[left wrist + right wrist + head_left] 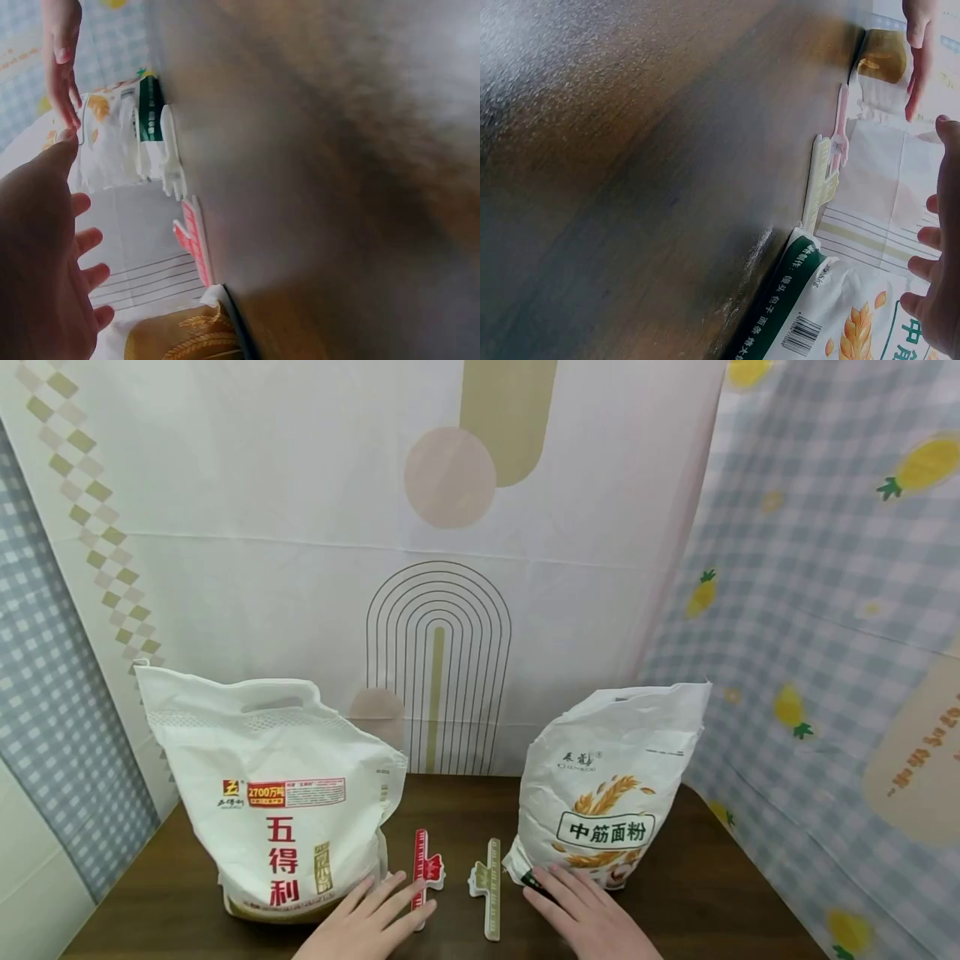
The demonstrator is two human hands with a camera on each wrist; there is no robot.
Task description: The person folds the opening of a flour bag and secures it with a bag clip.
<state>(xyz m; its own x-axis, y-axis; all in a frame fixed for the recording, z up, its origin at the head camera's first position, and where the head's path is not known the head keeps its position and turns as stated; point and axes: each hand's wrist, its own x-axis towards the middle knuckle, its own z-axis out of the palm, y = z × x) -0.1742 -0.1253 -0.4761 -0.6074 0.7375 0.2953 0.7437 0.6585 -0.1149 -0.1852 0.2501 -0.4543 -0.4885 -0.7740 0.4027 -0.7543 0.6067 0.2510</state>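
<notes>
My left hand is held with fingers extended at the table's front, in front of the right edge of the larger white flour bag. In the head view its fingers overlap the lower part of a red sealing clip; the left wrist view shows them apart from it. My right hand, fingers also extended, is before the smaller flour bag and hides part of its base. A green sealing clip lies between the hands, beside the red one. Both hands hold nothing.
Both bags stand upright on a dark wooden table, one on each side. A white printed cloth hangs behind, with a checked pineapple-print cloth on the right and a blue checked cloth on the left.
</notes>
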